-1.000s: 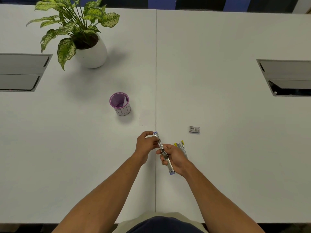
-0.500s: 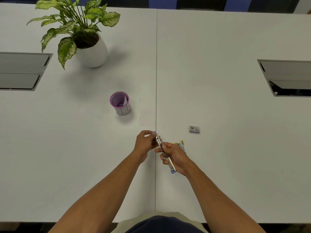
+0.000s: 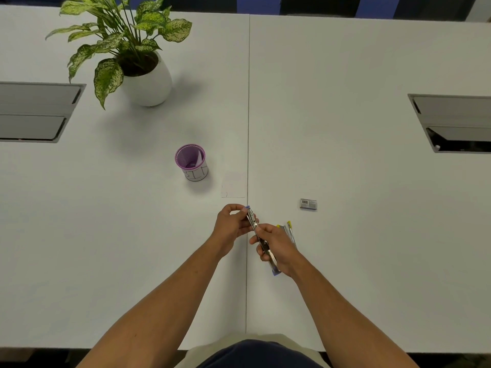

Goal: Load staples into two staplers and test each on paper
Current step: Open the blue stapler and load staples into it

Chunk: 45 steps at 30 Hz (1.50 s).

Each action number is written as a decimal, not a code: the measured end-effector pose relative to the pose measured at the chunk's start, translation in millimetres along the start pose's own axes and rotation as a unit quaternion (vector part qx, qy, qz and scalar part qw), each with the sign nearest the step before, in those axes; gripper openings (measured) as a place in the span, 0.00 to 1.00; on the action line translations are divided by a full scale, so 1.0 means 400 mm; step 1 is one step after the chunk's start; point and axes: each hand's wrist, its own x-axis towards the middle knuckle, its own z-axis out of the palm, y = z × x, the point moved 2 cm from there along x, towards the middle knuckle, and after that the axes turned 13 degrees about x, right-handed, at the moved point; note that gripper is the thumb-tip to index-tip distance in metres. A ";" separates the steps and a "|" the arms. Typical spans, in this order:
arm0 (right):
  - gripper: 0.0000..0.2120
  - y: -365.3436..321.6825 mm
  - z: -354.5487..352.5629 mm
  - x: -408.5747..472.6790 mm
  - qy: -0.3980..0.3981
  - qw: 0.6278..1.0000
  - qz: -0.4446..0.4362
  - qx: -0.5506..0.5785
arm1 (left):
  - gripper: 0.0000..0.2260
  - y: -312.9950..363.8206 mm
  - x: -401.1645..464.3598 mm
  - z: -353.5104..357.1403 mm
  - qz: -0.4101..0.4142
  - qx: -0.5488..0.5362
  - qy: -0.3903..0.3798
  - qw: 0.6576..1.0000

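- My right hand (image 3: 276, 248) is wrapped round the body of the blue stapler (image 3: 261, 241), held just above the white desk (image 3: 372, 261) near the centre seam; its blue tail pokes out below my palm and its nose points away from me
- My left hand (image 3: 232, 225) has its fingertips pinched at the stapler's far end — whether on a strip of staples or on the magazine itself is too small to tell
- I judge this to be the loading step on the first stapler; it looks opened out long, though the channel is hard to make out
- The second stapler (image 3: 289, 231), yellow-tipped, lies on the desk just beside my right hand, partly hidden behind it
- The staple box (image 3: 308, 203) sits on the desk to the right, well apart from both hands
- A small sheet of paper (image 3: 233, 185) lies flat just beyond my left hand, beside the purple cup (image 3: 191, 162); the potted plant (image 3: 132, 54) stands far back
- Next, as I see it: seat whatever my left fingers hold squarely in the track, close the stapler — then test it on the paper; a crooked strip would jam
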 end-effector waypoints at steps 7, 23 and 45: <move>0.09 0.003 0.001 -0.001 -0.006 1.000 0.002 0.001 | 0.10 -0.002 0.000 -0.001 -0.010 0.009 0.020 1.000; 0.14 -0.001 0.015 0.010 -0.001 0.998 0.013 0.065 | 0.15 -0.013 -0.003 0.011 0.005 0.039 0.023 0.999; 0.14 0.006 0.008 0.006 -0.015 1.000 0.001 0.023 | 0.14 -0.012 -0.012 0.004 0.069 0.187 0.072 0.977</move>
